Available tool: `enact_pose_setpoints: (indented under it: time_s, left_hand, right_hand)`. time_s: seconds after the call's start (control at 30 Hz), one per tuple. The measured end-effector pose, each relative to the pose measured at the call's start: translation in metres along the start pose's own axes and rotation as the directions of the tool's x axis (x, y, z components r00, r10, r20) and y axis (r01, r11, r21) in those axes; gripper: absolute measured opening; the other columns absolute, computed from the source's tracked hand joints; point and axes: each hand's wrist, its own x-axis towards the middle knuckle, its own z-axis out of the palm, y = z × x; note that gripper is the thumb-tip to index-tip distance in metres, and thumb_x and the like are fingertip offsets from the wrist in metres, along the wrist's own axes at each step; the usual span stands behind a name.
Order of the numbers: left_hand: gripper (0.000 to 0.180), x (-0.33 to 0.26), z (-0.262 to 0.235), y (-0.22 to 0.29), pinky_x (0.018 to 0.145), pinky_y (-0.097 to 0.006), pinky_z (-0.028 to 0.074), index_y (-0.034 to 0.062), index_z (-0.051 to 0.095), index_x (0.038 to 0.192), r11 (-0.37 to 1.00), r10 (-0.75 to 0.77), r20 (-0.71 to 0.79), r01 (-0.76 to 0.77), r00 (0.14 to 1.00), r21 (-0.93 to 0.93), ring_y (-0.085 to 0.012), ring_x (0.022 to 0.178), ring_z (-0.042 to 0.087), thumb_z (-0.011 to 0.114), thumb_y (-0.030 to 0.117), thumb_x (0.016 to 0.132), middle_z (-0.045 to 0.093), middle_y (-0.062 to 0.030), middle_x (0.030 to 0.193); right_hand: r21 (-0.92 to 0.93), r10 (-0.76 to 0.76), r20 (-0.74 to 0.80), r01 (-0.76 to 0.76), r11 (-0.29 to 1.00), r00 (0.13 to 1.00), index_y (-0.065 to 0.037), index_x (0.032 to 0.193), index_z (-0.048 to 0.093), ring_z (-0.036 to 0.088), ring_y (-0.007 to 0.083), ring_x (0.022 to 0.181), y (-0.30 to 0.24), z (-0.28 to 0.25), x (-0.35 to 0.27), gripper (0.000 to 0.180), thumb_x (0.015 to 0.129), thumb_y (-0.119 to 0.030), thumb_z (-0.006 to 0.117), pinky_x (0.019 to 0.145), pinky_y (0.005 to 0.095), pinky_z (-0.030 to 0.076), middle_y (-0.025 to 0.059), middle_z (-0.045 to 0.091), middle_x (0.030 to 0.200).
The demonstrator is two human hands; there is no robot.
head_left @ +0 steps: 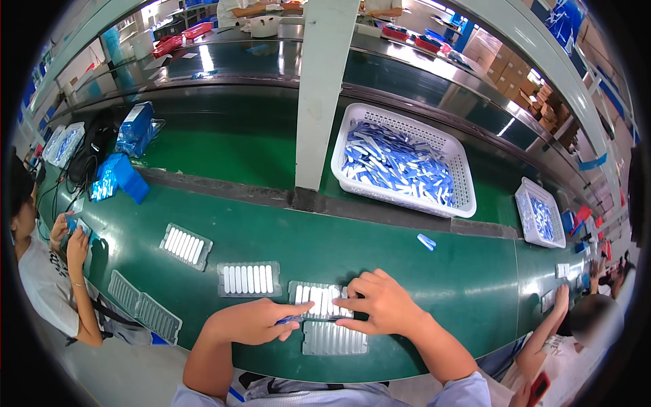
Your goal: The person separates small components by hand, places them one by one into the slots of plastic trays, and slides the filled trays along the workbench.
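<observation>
A clear plastic tray (293, 292) with a row of white sticks lies on the green table before me. My left hand (254, 320) has its index finger stretched onto the sticks. Its other fingers curl around a small blue-and-white stick (288, 319), partly hidden. My right hand (383, 303) is bent over the tray's right end, index finger and thumb apart, fingertips touching the sticks there. Directly in front sits an unfilled clear tray (335, 338), close to the right thumb. Left of my hands, two more trays of white sticks, a near one (249, 279) and a farther one (186, 246), lie flat.
A white basket (403, 197) heaped with blue-and-white sticks stands beyond, right of a pale post (324, 95). Loose sticks (426, 242) lie nearer. Another basket (540, 214) is at right. Unfilled trays (144, 306) rest at the left edge. People work on both sides.
</observation>
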Motion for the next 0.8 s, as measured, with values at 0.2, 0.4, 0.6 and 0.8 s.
enact_pose_setpoints:
  time_s: [0.2,0.4,0.6,0.8]
  left_hand:
    - [0.051,-0.005,0.001,-0.002,0.069,-0.033,0.050,0.0169,0.039,0.156,1.000,-0.001,-0.007,0.001,1.000,-0.023,-0.0197,0.067,0.060,0.048,0.019,0.105,0.064,-0.0028,0.075]
    - [0.043,-0.006,-0.004,-0.003,0.067,-0.033,0.049,0.0109,0.051,0.147,0.992,0.075,-0.083,-0.083,0.994,-0.095,-0.0193,0.067,0.060,0.048,0.020,0.105,0.065,-0.0036,0.075]
    - [0.042,-0.008,-0.009,-0.001,0.074,-0.030,0.050,0.0121,0.054,0.146,0.991,0.023,-0.096,-0.035,0.995,-0.129,-0.0158,0.072,0.060,0.047,0.015,0.104,0.064,-0.0031,0.077]
    - [0.046,-0.005,-0.006,-0.002,0.073,-0.031,0.051,0.0135,0.050,0.150,0.981,0.099,-0.096,-0.113,0.990,-0.157,-0.0161,0.071,0.061,0.048,0.014,0.104,0.063,-0.0035,0.075]
  right_hand:
    - [0.058,0.036,0.069,-0.040,0.998,0.997,-0.017,0.109,0.077,0.055,0.0201,0.077,0.001,-0.001,-0.013,0.036,0.080,-0.038,0.081,0.070,0.0346,0.040,0.0006,0.055,0.085]
    - [0.019,0.068,0.034,-0.069,0.997,0.997,-0.015,0.118,0.072,0.053,0.0226,0.078,-0.002,0.001,-0.007,0.044,0.082,-0.039,0.077,0.073,0.0359,0.040,0.0034,0.051,0.085]
    - [0.151,0.008,0.092,-0.022,0.988,0.996,-0.014,0.119,0.070,0.053,0.0225,0.080,0.004,0.003,-0.013,0.044,0.080,-0.032,0.077,0.073,0.0361,0.041,0.0047,0.051,0.087]
    - [0.027,0.059,-0.048,-0.057,0.998,0.997,-0.012,0.115,0.072,0.052,0.0202,0.073,0.009,0.006,-0.023,0.042,0.078,-0.030,0.078,0.068,0.0351,0.038,0.0021,0.048,0.080]
